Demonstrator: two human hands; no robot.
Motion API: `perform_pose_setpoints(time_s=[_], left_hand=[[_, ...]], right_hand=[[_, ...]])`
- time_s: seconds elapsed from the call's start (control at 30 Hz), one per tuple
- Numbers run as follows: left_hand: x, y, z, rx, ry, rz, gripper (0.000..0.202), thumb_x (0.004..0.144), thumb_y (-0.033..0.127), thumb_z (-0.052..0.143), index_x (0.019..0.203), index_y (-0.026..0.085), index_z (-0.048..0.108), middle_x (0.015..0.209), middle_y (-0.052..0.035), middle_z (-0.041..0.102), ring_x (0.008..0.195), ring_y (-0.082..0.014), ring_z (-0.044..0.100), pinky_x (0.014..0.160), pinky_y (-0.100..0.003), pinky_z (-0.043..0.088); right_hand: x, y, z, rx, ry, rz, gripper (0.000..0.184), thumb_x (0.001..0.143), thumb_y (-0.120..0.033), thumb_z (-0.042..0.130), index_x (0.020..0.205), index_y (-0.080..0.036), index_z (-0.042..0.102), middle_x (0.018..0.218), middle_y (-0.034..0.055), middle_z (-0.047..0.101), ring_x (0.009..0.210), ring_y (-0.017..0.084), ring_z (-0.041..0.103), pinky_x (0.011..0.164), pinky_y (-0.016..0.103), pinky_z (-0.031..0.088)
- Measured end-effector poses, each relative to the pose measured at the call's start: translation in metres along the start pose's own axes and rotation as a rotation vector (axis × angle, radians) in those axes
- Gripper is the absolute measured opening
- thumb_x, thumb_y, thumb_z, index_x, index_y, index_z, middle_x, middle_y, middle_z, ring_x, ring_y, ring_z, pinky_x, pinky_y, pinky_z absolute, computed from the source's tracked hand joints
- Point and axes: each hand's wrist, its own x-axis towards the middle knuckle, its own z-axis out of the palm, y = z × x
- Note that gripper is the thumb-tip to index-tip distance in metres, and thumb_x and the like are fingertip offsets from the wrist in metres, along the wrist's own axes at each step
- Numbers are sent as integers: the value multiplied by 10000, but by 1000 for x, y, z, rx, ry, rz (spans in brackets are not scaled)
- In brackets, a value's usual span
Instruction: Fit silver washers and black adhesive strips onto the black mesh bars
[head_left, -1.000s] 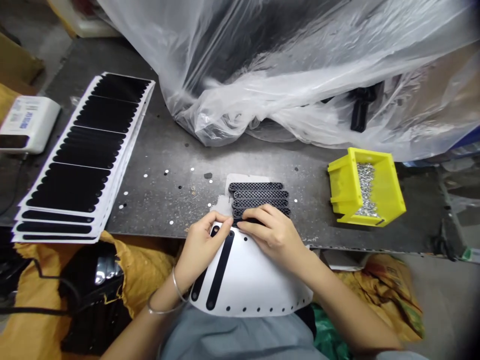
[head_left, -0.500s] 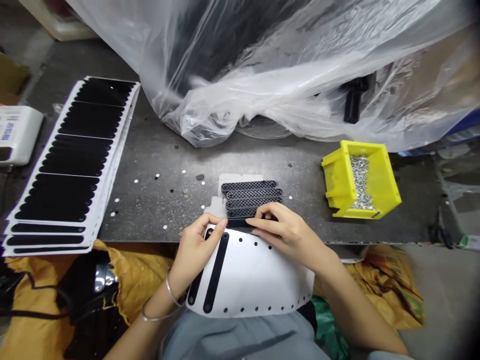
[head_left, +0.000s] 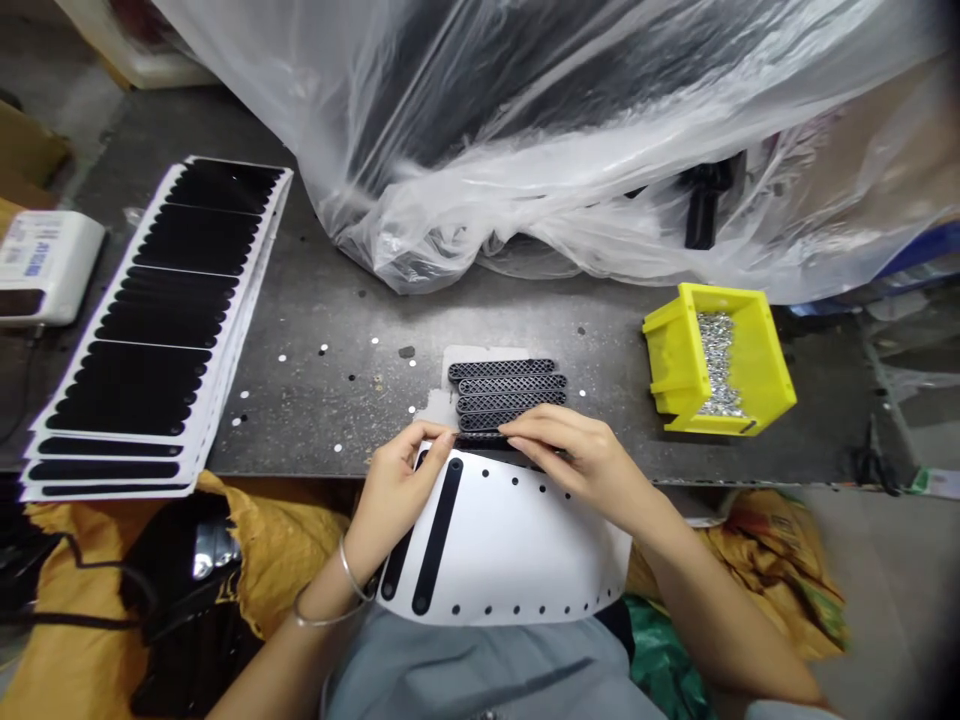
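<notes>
Between my two hands is a dark strip (head_left: 480, 440), seen nearly edge-on just below several black lattice-patterned strips (head_left: 512, 385) lying on the bench. My left hand (head_left: 405, 480) pinches its left end between thumb and fingers. Further along, my right hand (head_left: 589, 462) grips it with the fingertips, which partly cover it. Against my lap and the bench edge rests a white sheet (head_left: 525, 550) with rows of small dark holes or dots. Two smooth black strips remain on the sheet's left side, one of them (head_left: 437, 540) fully visible and the other partly under my left hand.
At left lies a stack of white sheets (head_left: 112, 440) bearing black strips, beside a white device (head_left: 60, 260). A yellow bin (head_left: 769, 370) of small metal parts stands at right. Clear plastic sheeting (head_left: 420, 230) drapes over the back. Scissors (head_left: 874, 465) lie far right.
My right hand's fingers have straightened and closed onto the dark strip, which now shows its edge more. The view has shifted slightly, moving the stack of sheets to the right.
</notes>
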Motion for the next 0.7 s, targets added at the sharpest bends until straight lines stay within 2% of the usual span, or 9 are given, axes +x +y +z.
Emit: perform_pose_setpoints(time_s=[0.13,0.27,0.43,0.7], left_hand=[[0,0,0,-11,6,-8,241,967,430,633,974,227,763,975,-12,786,941,-204,716,856,-282,538],[1,1,1,-13,14,-22,233,954,424,649,977,231,779,996,-14,798,971,-209,727,891,-286,546],[0,3,0,-25,7,-33,230,956,416,648,969,226,777,998,-17,797,965,-207,725,878,-276,551],[3,7,2,-11,4,-14,220,947,405,649,903,212,743,917,-22,770,900,-208,699,846,-290,524]], right_hand=[[-10,1,6,-133,83,-137,269,1002,-140,604,1234,-218,715,1091,101,715,966,200,669,805,379,588],[-16,8,8,-205,73,-223,275,993,-123,610,1236,-204,709,1117,120,724,964,213,672,805,414,589],[-15,12,6,-202,46,-234,286,988,-107,599,1240,-183,709,1134,131,725,968,222,678,806,413,588],[-13,13,3,-225,-6,-226,284,1015,-151,568,1258,-219,701,1162,122,718,1001,232,671,816,421,585]])
